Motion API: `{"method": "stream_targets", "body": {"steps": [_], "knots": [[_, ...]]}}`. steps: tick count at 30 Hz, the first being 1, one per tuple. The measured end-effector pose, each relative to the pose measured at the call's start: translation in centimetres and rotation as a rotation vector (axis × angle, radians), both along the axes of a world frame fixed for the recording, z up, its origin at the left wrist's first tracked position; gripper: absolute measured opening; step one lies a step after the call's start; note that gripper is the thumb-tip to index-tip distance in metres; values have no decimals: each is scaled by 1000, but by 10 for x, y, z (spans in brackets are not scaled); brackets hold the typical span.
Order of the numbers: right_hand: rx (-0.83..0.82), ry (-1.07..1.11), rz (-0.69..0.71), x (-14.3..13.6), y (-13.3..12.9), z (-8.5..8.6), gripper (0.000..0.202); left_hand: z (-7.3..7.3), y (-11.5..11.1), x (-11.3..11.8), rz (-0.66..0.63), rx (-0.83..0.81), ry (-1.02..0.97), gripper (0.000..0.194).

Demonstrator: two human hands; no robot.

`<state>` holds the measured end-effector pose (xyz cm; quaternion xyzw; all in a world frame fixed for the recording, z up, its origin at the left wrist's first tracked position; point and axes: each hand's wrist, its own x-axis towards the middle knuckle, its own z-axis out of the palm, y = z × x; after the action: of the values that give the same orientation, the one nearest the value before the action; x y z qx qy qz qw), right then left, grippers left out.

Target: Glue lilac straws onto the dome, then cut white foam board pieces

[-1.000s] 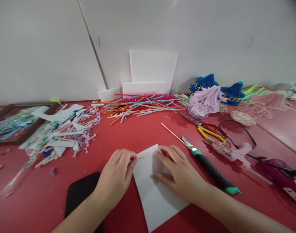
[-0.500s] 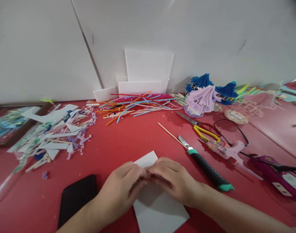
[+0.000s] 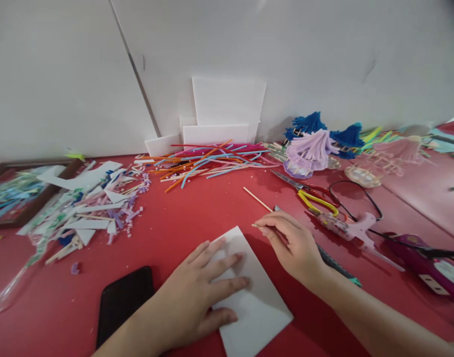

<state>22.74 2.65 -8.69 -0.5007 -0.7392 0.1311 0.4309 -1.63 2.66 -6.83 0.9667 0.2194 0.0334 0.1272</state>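
Observation:
My left hand [image 3: 197,292] lies flat with spread fingers on a white board [image 3: 258,307] in front of me. To the right, my right hand [image 3: 294,248] is raised a little over the table, thumb and fingers pinched on a short pale piece of stick [image 3: 254,225], mostly hidden by the fingertips. Beneath this hand is a utility knife [image 3: 333,263] with a black and green handle, partly covered. A thin wooden stick [image 3: 257,199] lies just beyond the hand.
A black phone [image 3: 125,302] lies at left, with scraps [image 3: 96,213] behind it. Pipe cleaners [image 3: 212,163] and white boards [image 3: 229,101] are at the back. Scissors [image 3: 305,188], yellow-handled pliers [image 3: 318,203], a glue gun [image 3: 355,233], a purple power strip [image 3: 427,267] and pipe-cleaner models [image 3: 312,151] occupy the right.
The hands, together over the board before, have parted. My left hand has flattened onto the board; my right has moved right and away from me, over the knife, with the stick piece pinched.

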Motion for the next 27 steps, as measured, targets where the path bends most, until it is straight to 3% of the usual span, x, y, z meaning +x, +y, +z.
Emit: {"method": "stream_targets", "body": {"steps": [6, 13, 18, 23, 27], "knots": [[10, -5, -13, -3, -3, 1, 13, -13, -2, -1, 322, 255, -4, 39], [-39, -11, 14, -5, -2, 0, 14, -14, -1, -2, 482, 321, -39, 36], [-77, -6, 42, -6, -3, 0, 14, -23, 1, -5, 624, 251, -161, 69], [-110, 3, 43, -6, -3, 0, 13, -24, 2, -7, 543, 110, -174, 79], [-98, -6, 23, -5, -2, -1, 14, -21, 2, -6, 451, 137, -107, 78]]}}
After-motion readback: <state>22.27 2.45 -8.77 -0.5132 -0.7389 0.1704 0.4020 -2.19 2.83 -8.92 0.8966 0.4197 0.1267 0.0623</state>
